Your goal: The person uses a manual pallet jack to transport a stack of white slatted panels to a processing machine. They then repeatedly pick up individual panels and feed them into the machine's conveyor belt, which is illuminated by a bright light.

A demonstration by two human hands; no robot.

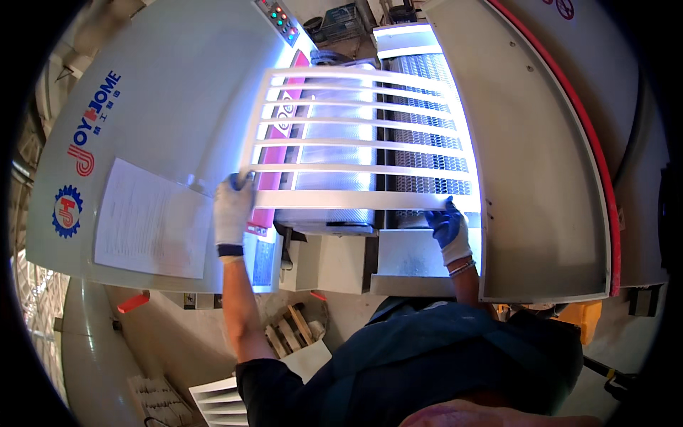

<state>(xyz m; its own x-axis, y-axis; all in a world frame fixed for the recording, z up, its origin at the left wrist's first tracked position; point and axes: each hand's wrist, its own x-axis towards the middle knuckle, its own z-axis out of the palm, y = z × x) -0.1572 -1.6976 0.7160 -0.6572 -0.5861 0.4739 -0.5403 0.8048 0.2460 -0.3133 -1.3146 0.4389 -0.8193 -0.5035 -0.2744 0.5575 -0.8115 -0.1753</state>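
Observation:
A white slatted frame (pixel 334 200), with several parallel slats, is held level over the lit gap between two large machine housings. My left hand (pixel 233 210), in a white and blue work glove, is closed around the frame's near left corner. At the right end of the near rail, my right hand (pixel 449 231) grips from below, its glove's blue side showing. Through the slats I see a shiny ribbed roller or cover (pixel 329 219) and, to its right, a dark patterned belt (pixel 416 146).
The grey left housing (pixel 185 85) carries a paper sheet (pixel 146 220) and a button panel (pixel 279 23). On the right stands another housing (pixel 541 178) with a red edge. More white slatted pieces (pixel 219 400) lie low at left, near wooden blocks (pixel 290 333).

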